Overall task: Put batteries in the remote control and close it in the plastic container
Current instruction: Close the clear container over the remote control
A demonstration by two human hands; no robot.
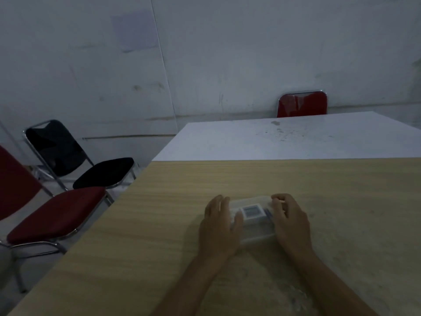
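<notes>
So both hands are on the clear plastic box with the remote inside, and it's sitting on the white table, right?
Not quite. In the head view the left hand and right hand do press on the clear plastic box with the remote showing through it, but the box sits on the wood-grain table. The white table lies beyond it, farther from the person.
</notes>
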